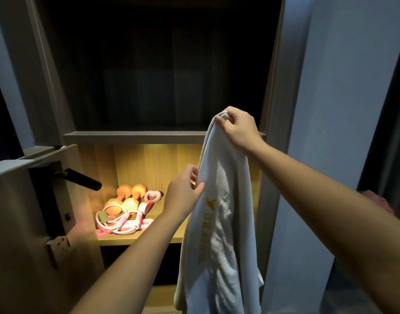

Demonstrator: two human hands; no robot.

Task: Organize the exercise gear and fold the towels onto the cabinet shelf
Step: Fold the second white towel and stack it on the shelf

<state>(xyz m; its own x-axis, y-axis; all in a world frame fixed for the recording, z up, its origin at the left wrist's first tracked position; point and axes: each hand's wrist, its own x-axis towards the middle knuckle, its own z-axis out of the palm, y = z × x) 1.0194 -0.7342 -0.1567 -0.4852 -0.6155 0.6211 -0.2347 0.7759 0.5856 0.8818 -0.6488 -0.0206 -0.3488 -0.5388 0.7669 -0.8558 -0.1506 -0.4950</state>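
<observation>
– White towel (219,211) is held hanging near the lit shelf's (126,242) right end, top corner pinched by the right hand (239,130), side edge pinched by the left hand (183,193).
– Were either pinch loosened, it could be dropped.

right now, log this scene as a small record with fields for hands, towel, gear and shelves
left: left hand pinches the side edge of the white towel
right: right hand grips the towel's top corner, higher up
towel: hangs unfolded in front of the cabinet, gold print showing
gear: orange dumbbells and pink resistance bands lie together on the lit shelf
above: upper shelf is dark, contents cannot be told
</observation>
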